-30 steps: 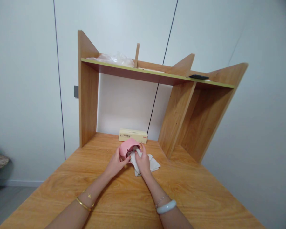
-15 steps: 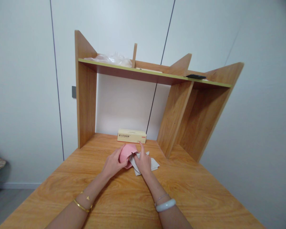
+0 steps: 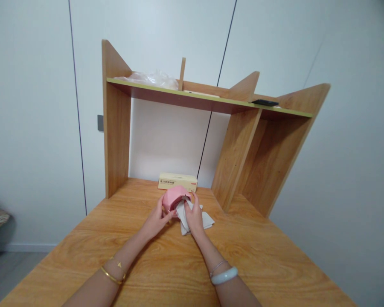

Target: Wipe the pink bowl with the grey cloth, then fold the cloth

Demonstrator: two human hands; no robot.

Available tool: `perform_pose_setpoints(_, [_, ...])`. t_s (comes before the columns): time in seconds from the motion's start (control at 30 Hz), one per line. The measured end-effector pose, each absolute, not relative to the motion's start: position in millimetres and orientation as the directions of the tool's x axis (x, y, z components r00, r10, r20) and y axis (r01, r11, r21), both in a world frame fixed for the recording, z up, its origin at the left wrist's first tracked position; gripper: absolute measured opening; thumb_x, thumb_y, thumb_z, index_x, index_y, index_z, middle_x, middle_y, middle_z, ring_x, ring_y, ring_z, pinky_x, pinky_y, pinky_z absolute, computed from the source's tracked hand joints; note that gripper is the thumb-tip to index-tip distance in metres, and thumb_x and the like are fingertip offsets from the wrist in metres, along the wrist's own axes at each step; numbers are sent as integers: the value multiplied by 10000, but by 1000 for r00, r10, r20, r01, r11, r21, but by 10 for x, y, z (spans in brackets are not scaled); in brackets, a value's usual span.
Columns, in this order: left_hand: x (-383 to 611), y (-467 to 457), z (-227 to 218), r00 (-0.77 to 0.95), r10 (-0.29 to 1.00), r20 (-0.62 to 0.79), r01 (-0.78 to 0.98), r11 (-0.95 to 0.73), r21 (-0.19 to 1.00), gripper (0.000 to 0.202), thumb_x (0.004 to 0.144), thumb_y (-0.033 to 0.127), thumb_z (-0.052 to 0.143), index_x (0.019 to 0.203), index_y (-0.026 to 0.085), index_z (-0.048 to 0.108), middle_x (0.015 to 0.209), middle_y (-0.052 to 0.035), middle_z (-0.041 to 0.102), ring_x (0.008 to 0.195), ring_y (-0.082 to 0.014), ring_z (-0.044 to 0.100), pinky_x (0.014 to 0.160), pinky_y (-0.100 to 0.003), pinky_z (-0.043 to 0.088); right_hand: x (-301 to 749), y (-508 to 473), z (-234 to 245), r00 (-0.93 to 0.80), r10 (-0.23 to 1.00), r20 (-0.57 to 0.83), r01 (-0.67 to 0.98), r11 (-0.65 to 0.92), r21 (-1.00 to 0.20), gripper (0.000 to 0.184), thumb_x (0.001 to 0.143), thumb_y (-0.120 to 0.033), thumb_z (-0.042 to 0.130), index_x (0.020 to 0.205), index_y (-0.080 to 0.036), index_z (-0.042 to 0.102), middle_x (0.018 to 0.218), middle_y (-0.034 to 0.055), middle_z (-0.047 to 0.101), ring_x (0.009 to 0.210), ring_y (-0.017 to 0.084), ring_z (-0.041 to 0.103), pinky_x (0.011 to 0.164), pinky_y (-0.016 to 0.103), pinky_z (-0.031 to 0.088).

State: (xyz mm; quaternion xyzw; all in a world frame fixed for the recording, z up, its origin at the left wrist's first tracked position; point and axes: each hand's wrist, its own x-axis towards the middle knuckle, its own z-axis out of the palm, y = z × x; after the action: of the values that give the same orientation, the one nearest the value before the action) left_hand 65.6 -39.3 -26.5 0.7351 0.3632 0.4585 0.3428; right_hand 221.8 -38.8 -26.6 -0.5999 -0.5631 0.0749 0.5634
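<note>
My left hand [image 3: 155,219] grips a pink cup [image 3: 173,196], tipped on its side a little above the wooden desk [image 3: 166,273]. Its mouth faces my right hand [image 3: 193,216]. That hand is closed on a pale grey cloth [image 3: 196,218] and presses part of it against the cup's rim and opening. The rest of the cloth trails onto the desk to the right. Both hands meet at the middle of the desk.
A long cream box [image 3: 177,182] lies just behind the cup against the back wall. A wooden shelf unit [image 3: 117,128] stands on the desk, with crumpled clear plastic [image 3: 150,78] and a flat black object [image 3: 266,102] on its top board.
The cup was lowered toward the desk half a second ago and is now lifted and tilted again. My right hand has shifted the cloth back up against the cup's opening.
</note>
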Motion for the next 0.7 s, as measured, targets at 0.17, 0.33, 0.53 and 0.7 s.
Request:
perform_pose_setpoints(0.17, [630,-408,-208,205,857,472,357,-515,779,605,784,388,500,1294,124,311,724,-7,601,598,-151,560,603,-280,463,2198,-397,-228,330,809,487,675,158,-720,546,795,-308,454,1311,-189,323,1147,99,583,993,210,572,778,287,426])
perform_pose_setpoints(0.33, [587,-430,-120,196,819,539,458,-562,688,538,697,271,563,1214,173,449,1045,-67,622,866,-186,597,789,-293,460,2188,-453,-138,342,866,365,839,-108,-533,643,796,-337,493,1366,-186,234,894,99,659,832,242,623,675,290,407])
perform_pose_setpoints(0.53, [566,-448,-106,227,796,562,511,-588,626,517,706,312,549,1201,174,488,1146,-88,597,1017,-224,567,885,-327,433,2206,-478,-132,242,871,428,927,-77,-368,650,810,-332,487,1377,-178,208,819,88,665,792,236,622,662,283,385])
perform_pose_setpoints(0.7, [563,-435,-125,251,773,583,518,-616,594,541,723,377,557,1219,177,475,1179,-97,574,1064,-234,539,923,-347,406,2233,-450,-209,216,869,446,900,1,-437,609,820,-292,465,1368,-171,228,771,62,664,759,226,622,646,272,383])
